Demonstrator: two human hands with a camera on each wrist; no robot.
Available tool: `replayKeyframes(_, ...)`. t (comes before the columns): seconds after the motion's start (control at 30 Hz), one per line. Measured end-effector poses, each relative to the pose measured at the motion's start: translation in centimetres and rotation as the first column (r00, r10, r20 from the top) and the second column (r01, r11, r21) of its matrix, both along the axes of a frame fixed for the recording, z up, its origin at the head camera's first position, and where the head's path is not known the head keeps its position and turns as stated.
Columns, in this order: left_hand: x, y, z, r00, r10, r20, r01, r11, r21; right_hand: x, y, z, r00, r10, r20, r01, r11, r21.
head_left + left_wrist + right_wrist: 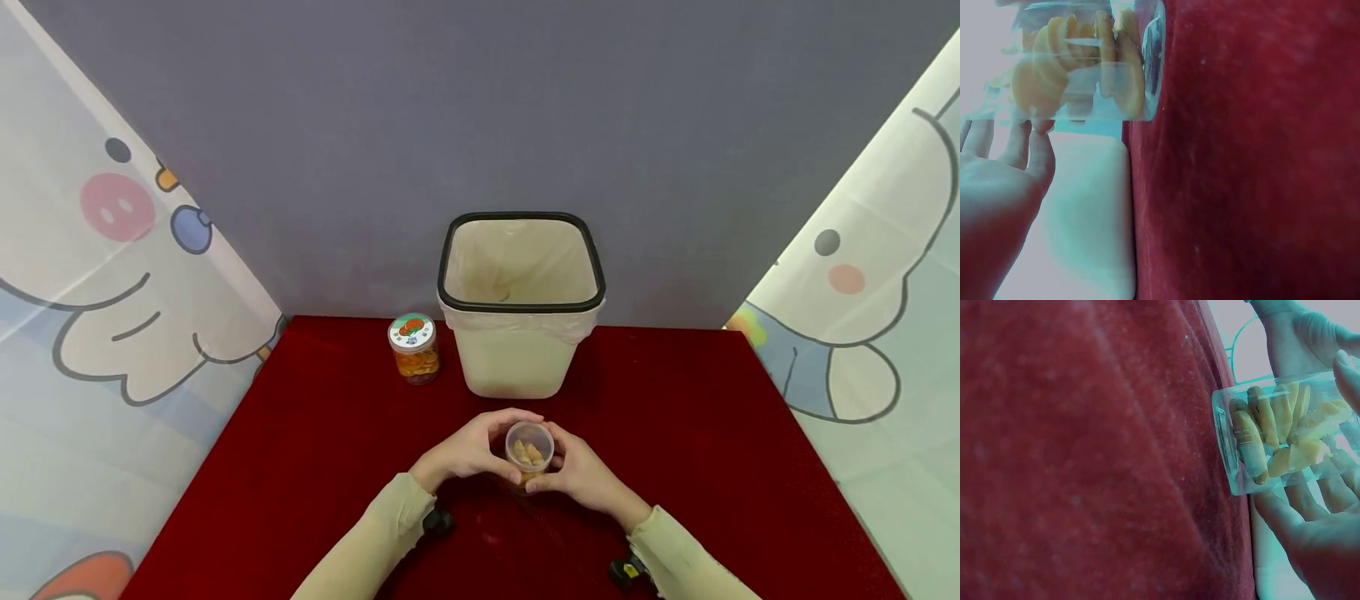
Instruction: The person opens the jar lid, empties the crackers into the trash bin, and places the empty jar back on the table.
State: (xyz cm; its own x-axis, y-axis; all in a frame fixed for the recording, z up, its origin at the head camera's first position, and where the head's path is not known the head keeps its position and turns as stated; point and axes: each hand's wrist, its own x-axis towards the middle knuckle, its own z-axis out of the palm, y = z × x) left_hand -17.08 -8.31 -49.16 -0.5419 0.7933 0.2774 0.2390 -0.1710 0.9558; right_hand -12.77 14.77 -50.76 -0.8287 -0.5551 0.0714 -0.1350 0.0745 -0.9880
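A clear plastic jar (pixel 529 451) with a pale translucent lid stands between both hands, partly filled with yellow-brown snack pieces (pixel 1300 428). My left hand (pixel 474 447) grips it from the left, thumb toward the near side. From the right, my right hand (pixel 583 477) holds it with curled fingers and thumb. Both wrist views show the jar (pixel 1079 62) side-on, its base at the red cloth; whether it touches the cloth I cannot tell. The lid looks closed on top in the head view.
Just behind the hands stands a cream bin (pixel 513 358) with a black rim and a liner. Left of it is a second jar (pixel 415 360) of orange snacks with a printed lid. Red cloth (pixel 315 467) covers the table; a grey wall rises behind.
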Motion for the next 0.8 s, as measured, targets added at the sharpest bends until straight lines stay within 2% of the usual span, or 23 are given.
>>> replayKeyframes(0.27,0.1,-0.6,-0.3,0.998,0.048,-0.045,-0.048,0.999,0.011,0.1,0.0,0.1,1.000,-0.002,-0.010,0.002,1.000,0.009)
replayKeyframes(0.8,0.8,-1.3,0.3,0.989,0.130,-0.073,-0.130,0.992,-0.002,0.1,-0.1,0.2,1.000,-0.008,-0.002,0.008,1.000,0.022)
